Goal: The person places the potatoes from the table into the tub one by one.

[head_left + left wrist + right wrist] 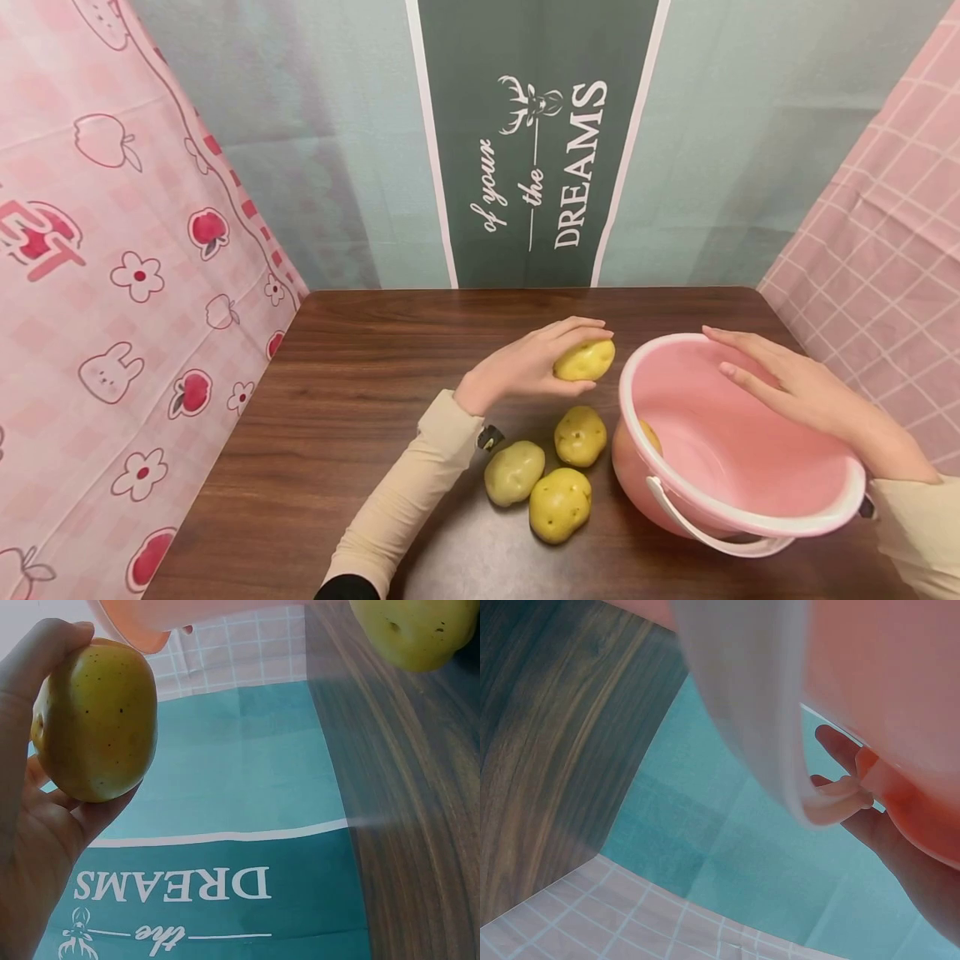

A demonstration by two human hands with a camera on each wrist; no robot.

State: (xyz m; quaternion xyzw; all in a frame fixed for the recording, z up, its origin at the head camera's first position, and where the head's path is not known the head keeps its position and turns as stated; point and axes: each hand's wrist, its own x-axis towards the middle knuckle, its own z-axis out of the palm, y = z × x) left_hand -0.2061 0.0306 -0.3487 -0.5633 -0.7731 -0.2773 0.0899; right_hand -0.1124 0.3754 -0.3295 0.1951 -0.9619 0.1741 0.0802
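Note:
My left hand (pixel 536 362) holds a yellow potato (pixel 101 720) between thumb and fingers, above the table and left of the bucket. Three more potatoes lie close together below it: one nearest the hand (pixel 581 436), a paler one (pixel 514 473) and a knobbly one (pixel 561 505). At the right stands a pink bucket (pixel 697 433) with a white rim and its handle (pixel 720 537) hanging toward me. My right hand (pixel 795 383) grips the bucket's far right rim, thumb on the inner side. Part of a potato (pixel 649 435) shows inside, mostly hidden by the near wall.
The dark wood table (pixel 337 400) ends at a teal and green curtain (pixel 525 167) with white lettering. A pink patterned cloth (pixel 150 350) hangs on the left, a pink checked one (pixel 885 233) on the right.

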